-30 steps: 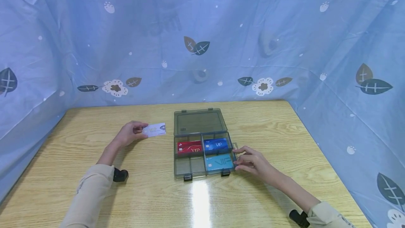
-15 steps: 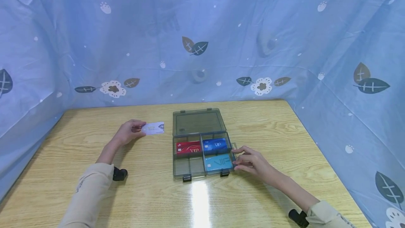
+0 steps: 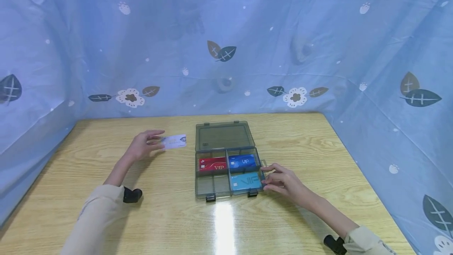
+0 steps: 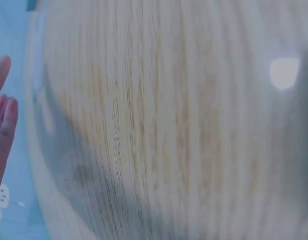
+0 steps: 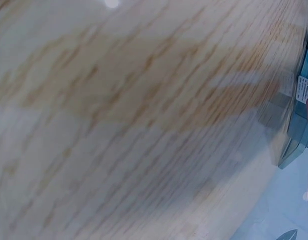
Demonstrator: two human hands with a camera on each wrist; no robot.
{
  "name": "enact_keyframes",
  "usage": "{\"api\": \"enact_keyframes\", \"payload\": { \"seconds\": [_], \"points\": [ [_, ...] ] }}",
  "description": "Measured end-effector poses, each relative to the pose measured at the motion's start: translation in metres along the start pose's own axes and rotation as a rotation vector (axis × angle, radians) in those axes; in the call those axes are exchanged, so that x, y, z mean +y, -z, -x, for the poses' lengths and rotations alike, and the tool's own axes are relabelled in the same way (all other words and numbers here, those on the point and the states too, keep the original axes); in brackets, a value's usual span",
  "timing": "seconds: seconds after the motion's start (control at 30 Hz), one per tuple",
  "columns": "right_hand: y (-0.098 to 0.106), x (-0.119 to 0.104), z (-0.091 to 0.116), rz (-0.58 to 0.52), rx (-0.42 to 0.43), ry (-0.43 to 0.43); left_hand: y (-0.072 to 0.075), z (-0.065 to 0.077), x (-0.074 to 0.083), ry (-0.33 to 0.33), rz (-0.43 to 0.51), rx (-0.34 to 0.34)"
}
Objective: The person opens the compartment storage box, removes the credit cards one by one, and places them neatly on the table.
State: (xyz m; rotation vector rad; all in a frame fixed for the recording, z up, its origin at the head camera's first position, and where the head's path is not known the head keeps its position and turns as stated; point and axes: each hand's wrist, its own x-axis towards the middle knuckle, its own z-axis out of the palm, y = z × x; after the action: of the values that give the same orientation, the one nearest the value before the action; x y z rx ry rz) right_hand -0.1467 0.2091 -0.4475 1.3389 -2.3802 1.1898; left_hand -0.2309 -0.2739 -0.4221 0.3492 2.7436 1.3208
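A white VIP card [image 3: 174, 141] lies left of the box, its left end between the spread thumb and fingers of my left hand [image 3: 141, 145]. In the left wrist view two parted fingertips [image 4: 8, 112] show at the left edge; the card is out of that view. My right hand [image 3: 284, 182] rests its loosely bent fingers against the right side of a smoky clear divided box [image 3: 212, 186], whose lid [image 3: 224, 136] is folded back. Inside are a red VIP card [image 3: 212, 164], a dark blue one [image 3: 242, 161] and a light blue one [image 3: 245, 181]. The front left compartment holds no card.
The wooden table [image 3: 159, 207] runs up to a blue patterned cloth [image 3: 247, 23] at the back and sides. Two dark latches [image 3: 210, 197] stick out from the box's front. A bright reflection lies on the tabletop before it.
My left thumb and fingers have parted from the white card they pinched, letting it go. My right hand stays at the box. The head view shifts slightly.
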Motion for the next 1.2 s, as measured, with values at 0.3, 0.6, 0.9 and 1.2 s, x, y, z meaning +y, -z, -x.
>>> {"api": "enact_keyframes", "payload": {
  "seconds": [0.3, 0.6, 0.9, 1.2],
  "points": [
    [0.000, -0.002, 0.002, 0.009, 0.002, -0.026, -0.017, 0.020, 0.020, -0.060, 0.272, 0.025],
    [0.002, -0.003, 0.002, -0.005, 0.001, -0.025, -0.042, 0.036, 0.043, -0.012, 0.410, -0.016],
    [0.001, -0.001, 0.003, -0.010, -0.010, -0.042, -0.058, 0.048, 0.058, -0.001, 0.479, -0.057],
    [0.001, -0.001, 0.002, -0.025, -0.018, -0.058, -0.071, 0.061, 0.069, 0.015, 0.499, -0.095]
  ]
}}
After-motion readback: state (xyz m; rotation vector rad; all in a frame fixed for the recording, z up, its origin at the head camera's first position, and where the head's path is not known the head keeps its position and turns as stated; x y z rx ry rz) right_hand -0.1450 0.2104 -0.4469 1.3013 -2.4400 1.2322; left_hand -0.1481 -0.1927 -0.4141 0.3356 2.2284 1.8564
